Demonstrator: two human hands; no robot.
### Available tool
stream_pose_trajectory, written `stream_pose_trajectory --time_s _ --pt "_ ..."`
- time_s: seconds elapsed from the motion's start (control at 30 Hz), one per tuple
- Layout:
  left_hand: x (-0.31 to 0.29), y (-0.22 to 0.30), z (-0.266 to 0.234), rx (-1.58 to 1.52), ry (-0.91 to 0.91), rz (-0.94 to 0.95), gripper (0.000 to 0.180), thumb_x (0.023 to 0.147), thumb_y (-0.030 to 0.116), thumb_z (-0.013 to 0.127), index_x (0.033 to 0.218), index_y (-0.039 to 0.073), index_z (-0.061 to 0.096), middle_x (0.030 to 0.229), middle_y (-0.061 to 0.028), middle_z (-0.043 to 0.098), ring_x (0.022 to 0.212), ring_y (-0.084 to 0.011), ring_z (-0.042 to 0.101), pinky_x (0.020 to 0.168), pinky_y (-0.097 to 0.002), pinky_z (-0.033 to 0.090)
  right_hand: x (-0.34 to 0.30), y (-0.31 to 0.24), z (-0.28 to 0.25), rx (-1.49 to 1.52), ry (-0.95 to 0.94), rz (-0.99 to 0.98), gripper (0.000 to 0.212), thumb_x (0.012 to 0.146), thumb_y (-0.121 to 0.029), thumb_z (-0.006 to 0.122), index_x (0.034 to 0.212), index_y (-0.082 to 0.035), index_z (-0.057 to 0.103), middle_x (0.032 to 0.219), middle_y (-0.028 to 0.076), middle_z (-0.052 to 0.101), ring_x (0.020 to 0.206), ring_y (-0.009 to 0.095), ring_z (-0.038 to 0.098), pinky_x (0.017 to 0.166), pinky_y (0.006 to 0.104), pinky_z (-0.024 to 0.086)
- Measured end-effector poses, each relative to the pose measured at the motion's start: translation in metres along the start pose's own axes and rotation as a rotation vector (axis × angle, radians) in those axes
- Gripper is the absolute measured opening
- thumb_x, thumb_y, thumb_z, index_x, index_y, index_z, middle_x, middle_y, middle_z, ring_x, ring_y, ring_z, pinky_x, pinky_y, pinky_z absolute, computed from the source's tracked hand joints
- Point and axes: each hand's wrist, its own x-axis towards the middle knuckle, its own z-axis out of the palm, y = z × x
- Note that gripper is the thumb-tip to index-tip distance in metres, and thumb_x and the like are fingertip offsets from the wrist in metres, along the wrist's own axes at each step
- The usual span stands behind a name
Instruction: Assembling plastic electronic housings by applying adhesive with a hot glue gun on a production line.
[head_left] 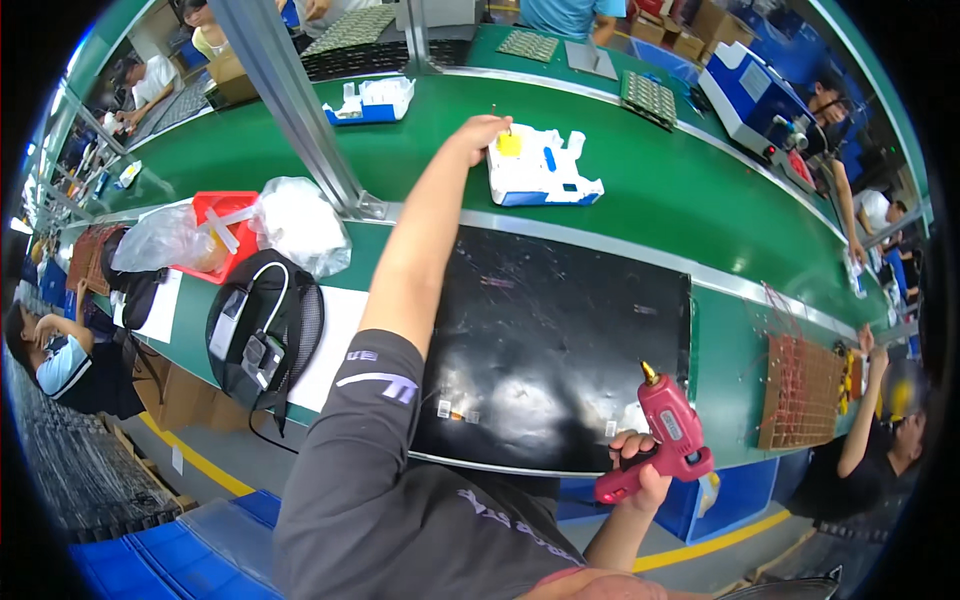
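My left arm stretches out over the green belt. Its hand (482, 137) is closed at the far left corner of a white and blue plastic housing (540, 170); the fingertips are partly hidden there. A yellow piece (509, 145) and a small blue part (549, 158) sit on the housing's white upper side. Closer to my body, my right hand (640, 467) is wrapped round the handle of a dark red glue gun (672, 425). Its brass nozzle (649, 373) points up and away, over the black work mat (550, 350) and apart from the housing.
A similar housing (370, 102) stands farther up the belt (680, 180). A metal post (285, 95) rises left of my arm. At left are a red bin (232, 262) with plastic bags and a black backpack (265, 335). A brown rack of red wires (800, 390) stands right; co-workers surround the line.
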Motion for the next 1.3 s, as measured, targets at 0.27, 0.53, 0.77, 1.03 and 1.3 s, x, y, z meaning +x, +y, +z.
stream_pose_trajectory --time_s 0.27,0.53,0.77,1.03,1.3 --pt "0.037 -0.029 -0.015 0.197 0.343 0.242 0.050 0.095 0.045 0.043 0.096 -0.003 0.059 0.090 -0.0146 0.062 0.079 -0.0236 0.058 0.073 -0.0382 0.047 0.003 0.006 -0.004 -0.029 0.019 0.034 0.038 0.077 -0.023 0.071 0.104 -0.005 0.051 0.090 0.011 0.058 0.093 0.030 0.057 0.071 0.0341 0.046" --pt "-0.083 -0.008 -0.029 0.612 0.601 0.547 0.042 0.090 0.029 0.050 0.122 0.001 0.051 0.122 -0.0203 0.054 0.116 -0.0324 0.050 0.097 -0.0370 0.038 0.031 0.011 0.001 0.001 -0.042 0.086 0.033 0.077 -0.019 0.066 0.102 -0.003 0.052 0.091 0.015 0.059 0.095 0.032 0.058 0.075 0.0364 0.048" --pt "-0.260 0.007 0.060 0.695 0.236 0.698 0.042 0.088 0.018 0.057 0.125 0.001 0.047 0.127 -0.0148 0.051 0.121 -0.0243 0.046 0.102 -0.0383 0.034 0.028 0.014 -0.003 0.021 -0.045 0.128 0.032 0.078 -0.018 0.065 0.104 -0.003 0.053 0.092 0.014 0.060 0.096 0.032 0.057 0.075 0.0364 0.046" --pt "-0.359 -0.030 0.056 0.256 -0.123 0.307 0.034 0.089 0.007 0.056 0.121 -0.001 0.049 0.116 -0.0116 0.057 0.105 -0.0185 0.055 0.093 -0.0300 0.042 0.026 0.016 -0.005 0.149 -0.072 0.195 0.033 0.078 -0.017 0.065 0.105 -0.004 0.052 0.092 0.013 0.059 0.098 0.031 0.056 0.077 0.0367 0.046" --pt "-0.381 -0.056 0.056 0.363 -0.140 0.218 0.033 0.085 -0.001 0.057 0.118 -0.002 0.052 0.102 -0.0118 0.063 0.092 -0.0144 0.060 0.081 -0.0274 0.047 0.025 0.020 -0.004 0.317 -0.091 0.216 0.033 0.079 -0.018 0.066 0.105 -0.004 0.052 0.091 0.012 0.059 0.098 0.031 0.056 0.080 0.0382 0.049"
